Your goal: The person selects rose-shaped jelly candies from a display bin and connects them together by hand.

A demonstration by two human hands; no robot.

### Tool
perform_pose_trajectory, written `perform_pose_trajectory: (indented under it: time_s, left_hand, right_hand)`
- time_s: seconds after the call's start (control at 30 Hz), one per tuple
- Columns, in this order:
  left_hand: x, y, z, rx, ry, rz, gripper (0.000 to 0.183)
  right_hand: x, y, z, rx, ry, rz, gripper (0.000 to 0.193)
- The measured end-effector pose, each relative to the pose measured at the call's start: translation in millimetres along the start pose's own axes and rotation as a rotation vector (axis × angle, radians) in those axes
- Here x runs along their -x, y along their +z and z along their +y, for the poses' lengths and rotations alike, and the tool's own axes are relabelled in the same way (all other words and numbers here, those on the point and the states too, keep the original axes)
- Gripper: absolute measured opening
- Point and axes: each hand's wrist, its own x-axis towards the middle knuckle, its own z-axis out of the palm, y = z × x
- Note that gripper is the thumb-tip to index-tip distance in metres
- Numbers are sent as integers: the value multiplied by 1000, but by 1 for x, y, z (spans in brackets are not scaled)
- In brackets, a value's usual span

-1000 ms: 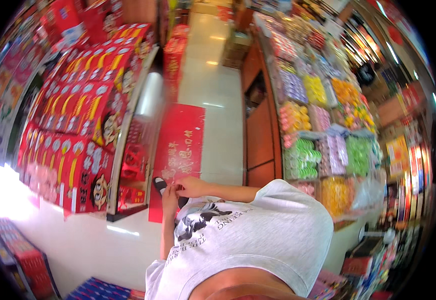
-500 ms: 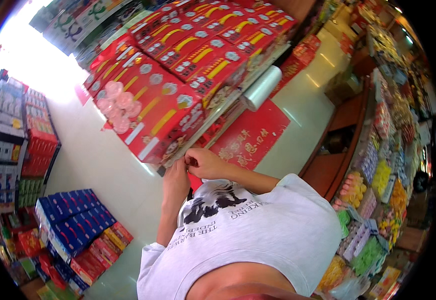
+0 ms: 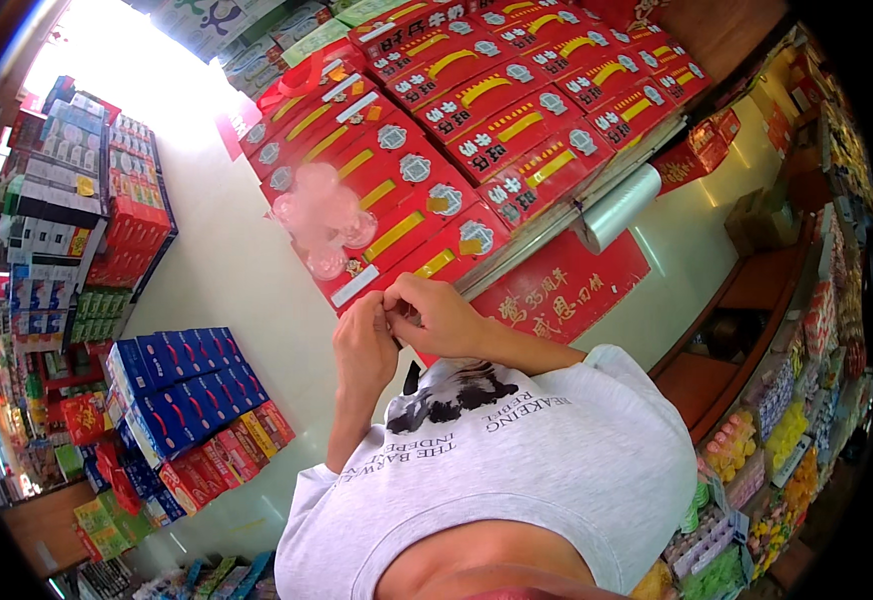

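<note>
My left hand [image 3: 364, 338] and my right hand [image 3: 433, 312] meet in front of my chest, fingers pinched together. What lies between the fingertips is too small to make out. A narrow dark strip [image 3: 412, 380] shows just below them, against my shirt. Right beyond the hands is a stack of red gift boxes [image 3: 394, 237] with yellow handles. On the stack's left corner lies a cluster of pink, round, glossy shapes [image 3: 319, 215], partly washed out by glare.
A clear plastic roll [image 3: 622, 208] sticks out from the stack's right edge, above a red sign [image 3: 567, 290]. Blue boxes [image 3: 192, 385] stand on the floor at left, near stocked shelves [image 3: 57, 240]. A wooden counter [image 3: 722, 350] and colourful packaged goods [image 3: 787, 440] line the right.
The view has shifted, so the boxes and shelves sit further right in the picture. Both hands stay together, fingers still pinched, and the dark strip below them now shows.
</note>
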Motion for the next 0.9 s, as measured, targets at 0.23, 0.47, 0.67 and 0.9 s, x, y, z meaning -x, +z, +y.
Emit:
perform_pose_trajectory:
  time_s: [0.23,0.47,0.67,0.9]
  left_hand:
    - [-31,17,-55,97,-137,438,44]
    - [-38,13,-50,-28,-234,335,53]
    - [-31,15,-51,99,-251,315,45]
    - [-30,18,-59,169,25,479,43]
  right_hand:
    - [-39,37,7,237,-61,96,20]
    - [-42,40,8,304,-59,198,24]
    - [-34,47,7,408,-91,245,27]
    - [-31,56,17,490,-226,417,34]
